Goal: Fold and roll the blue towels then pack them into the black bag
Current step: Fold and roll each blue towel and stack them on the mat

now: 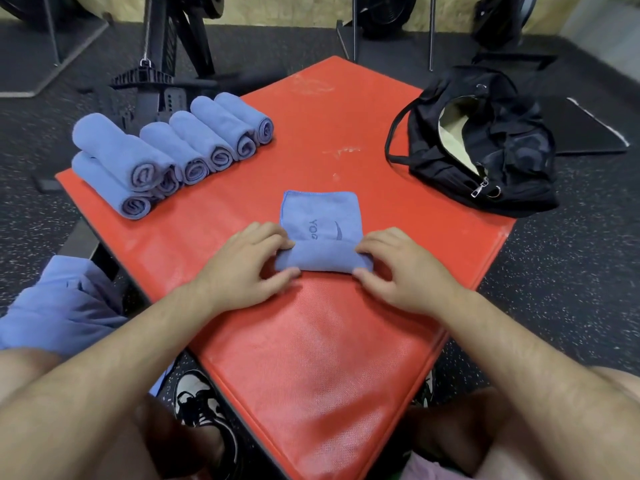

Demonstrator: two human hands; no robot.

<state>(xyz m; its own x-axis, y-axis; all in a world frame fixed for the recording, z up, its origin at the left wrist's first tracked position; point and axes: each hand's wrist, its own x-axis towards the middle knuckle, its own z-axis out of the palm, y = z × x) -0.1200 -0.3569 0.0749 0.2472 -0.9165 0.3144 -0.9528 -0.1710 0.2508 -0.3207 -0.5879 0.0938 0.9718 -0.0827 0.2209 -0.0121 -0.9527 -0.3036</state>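
Note:
A folded blue towel lies in the middle of the red mat, its near end turned into a roll. My left hand pinches the roll's left end and my right hand pinches its right end. Several rolled blue towels lie in a row at the mat's far left, some stacked on others. The black bag sits unzipped at the mat's far right corner, its pale lining showing.
A heap of loose blue towels lies on a low surface at my left. Black gym equipment stands behind the mat. A dark speckled floor surrounds it. My shoes show beneath the mat's near edge.

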